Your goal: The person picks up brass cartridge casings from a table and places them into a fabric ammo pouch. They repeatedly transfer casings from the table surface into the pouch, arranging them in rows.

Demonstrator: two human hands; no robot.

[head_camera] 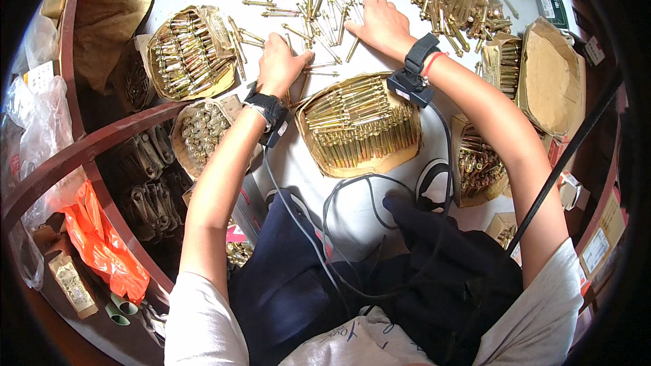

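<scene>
Loose brass-coloured expansion anchor bolts (310, 5) lie scattered on the white surface around both hands. My left hand (281, 63) reaches among them at the left, its thumb and fingers near several bolts; some bolts lie partly under it, and whether it grips one cannot be told. My right hand (381, 23) rests at the right edge of the scatter, thumb towards the bolts, its fingertips partly hidden. Between and below the hands stands an open cardboard box (394, 160) packed with bolts in rows. Each wrist wears a black strap with a small cabled device.
A bolt-filled box (224, 86) stands at the left, another box (196, 162) below it. A large bolt pile (457, 5) lies at the upper right, near an open carton (552, 76) and a box of bolts (478, 168). A dark red metal frame (101, 150) crosses the left. Cables hang over the legs.
</scene>
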